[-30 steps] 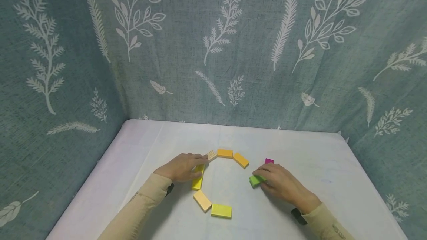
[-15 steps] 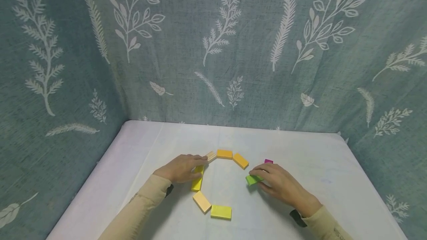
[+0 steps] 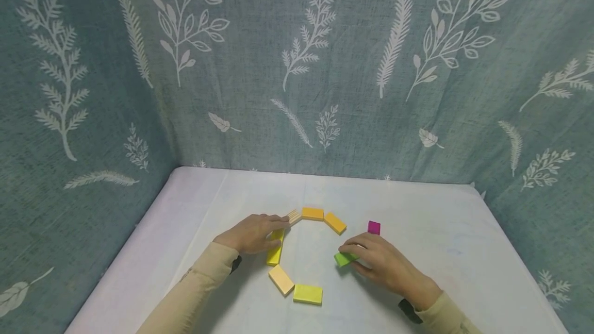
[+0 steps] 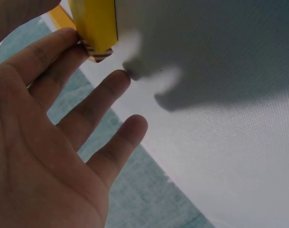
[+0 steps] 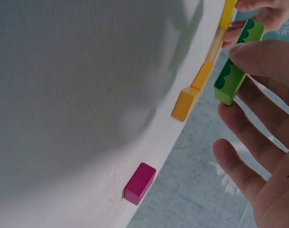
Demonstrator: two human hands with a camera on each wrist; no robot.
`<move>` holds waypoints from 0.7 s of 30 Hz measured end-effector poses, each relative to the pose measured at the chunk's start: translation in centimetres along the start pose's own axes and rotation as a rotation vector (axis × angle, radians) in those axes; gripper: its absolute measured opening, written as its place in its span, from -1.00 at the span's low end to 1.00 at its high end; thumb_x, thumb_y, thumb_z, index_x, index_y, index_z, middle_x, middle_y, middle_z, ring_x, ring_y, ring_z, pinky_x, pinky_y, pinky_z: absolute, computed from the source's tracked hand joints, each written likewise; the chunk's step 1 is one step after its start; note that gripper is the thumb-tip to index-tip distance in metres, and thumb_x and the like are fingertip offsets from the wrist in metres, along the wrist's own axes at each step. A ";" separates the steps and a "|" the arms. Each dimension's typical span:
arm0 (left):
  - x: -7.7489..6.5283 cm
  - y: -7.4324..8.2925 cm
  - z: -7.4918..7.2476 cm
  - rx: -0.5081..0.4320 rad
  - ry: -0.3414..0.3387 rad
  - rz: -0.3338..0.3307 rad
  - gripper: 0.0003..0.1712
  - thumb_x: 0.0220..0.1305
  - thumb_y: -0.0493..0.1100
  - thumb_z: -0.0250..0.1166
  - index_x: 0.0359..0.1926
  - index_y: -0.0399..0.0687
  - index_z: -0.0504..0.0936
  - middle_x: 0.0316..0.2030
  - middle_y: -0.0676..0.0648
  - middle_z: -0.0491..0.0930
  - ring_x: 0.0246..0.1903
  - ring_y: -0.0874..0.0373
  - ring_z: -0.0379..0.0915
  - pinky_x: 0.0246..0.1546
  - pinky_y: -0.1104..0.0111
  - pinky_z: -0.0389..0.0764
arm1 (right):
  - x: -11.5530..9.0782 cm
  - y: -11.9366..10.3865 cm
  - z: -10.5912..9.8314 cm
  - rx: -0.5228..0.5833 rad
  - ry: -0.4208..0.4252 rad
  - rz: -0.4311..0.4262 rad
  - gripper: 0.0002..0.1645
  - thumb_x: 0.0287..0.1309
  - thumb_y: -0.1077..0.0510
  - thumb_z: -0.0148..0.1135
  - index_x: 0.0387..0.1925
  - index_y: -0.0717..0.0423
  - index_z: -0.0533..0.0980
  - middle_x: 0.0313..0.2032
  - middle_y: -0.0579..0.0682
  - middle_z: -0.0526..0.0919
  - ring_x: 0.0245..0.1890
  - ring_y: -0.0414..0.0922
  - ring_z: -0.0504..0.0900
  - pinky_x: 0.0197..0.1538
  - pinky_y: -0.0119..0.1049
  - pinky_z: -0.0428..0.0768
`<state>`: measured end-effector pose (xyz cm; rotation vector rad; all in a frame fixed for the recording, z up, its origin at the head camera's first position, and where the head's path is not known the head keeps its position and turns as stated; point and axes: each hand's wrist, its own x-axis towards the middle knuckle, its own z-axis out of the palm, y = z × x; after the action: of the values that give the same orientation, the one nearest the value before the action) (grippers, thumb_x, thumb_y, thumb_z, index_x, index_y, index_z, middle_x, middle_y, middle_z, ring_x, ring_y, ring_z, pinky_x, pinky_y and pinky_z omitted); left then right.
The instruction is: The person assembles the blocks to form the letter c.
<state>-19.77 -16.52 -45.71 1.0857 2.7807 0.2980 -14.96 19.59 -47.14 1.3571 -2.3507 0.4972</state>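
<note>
My right hand (image 3: 385,262) pinches a light green block (image 3: 344,259) between thumb and fingers. In the right wrist view the green block (image 5: 239,61) has a dark green scalloped pattern on one side and appears held off the table. My left hand (image 3: 252,233) rests at a long yellow block (image 3: 275,255) and a striped pale block (image 3: 294,217). Its thumb lies by the yellow block and its fingertips touch near the striped one. The left wrist view has those fingers fairly straight beside the yellow block (image 4: 94,23).
Two orange blocks (image 3: 313,214) continue the curve from the striped block. A pale tan block (image 3: 281,279) and a yellow-green block (image 3: 308,294) lie at its near end. A magenta block (image 3: 374,228) sits apart, behind my right hand. Patterned teal curtains (image 3: 260,66) surround the white table (image 3: 441,231).
My right hand has carried the green block left and slightly nearer to me, uncovering more of the magenta block. The left hand has stayed in place.
</note>
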 end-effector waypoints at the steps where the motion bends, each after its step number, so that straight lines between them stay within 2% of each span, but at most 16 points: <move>1: 0.0 0.0 0.0 0.001 0.001 0.002 -0.43 0.42 -0.07 0.30 0.38 -0.11 0.50 0.38 -0.10 0.44 0.25 -0.10 0.47 0.26 0.02 0.50 | 0.0 -0.1 0.1 0.002 0.000 -0.001 -0.39 -0.15 0.29 0.64 0.03 0.00 0.65 -0.05 -0.17 0.67 0.00 -0.17 0.62 0.07 -0.17 0.66; 16: 0.0 0.1 0.1 -0.003 -0.002 -0.027 -0.43 0.43 -0.05 0.29 0.39 -0.06 0.50 0.39 -0.06 0.43 0.27 -0.07 0.45 0.28 0.05 0.48 | 0.1 -1.5 0.5 -0.001 -0.065 0.030 -0.42 -0.06 0.22 0.62 0.05 -0.10 0.63 -0.02 -0.24 0.64 0.02 -0.23 0.60 0.11 -0.19 0.64; 21: -0.1 0.2 0.0 -0.009 -0.002 -0.015 -0.44 0.42 -0.07 0.29 0.38 -0.09 0.50 0.38 -0.09 0.44 0.26 -0.09 0.46 0.27 0.03 0.49 | 0.1 -1.7 0.8 0.004 -0.081 0.016 -0.41 -0.07 0.22 0.62 0.06 -0.09 0.63 -0.03 -0.22 0.65 0.01 -0.22 0.61 0.09 -0.18 0.66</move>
<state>-19.55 -16.47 -45.67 1.0616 2.7816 0.3073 -13.59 18.32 -47.61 1.3854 -2.4287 0.4593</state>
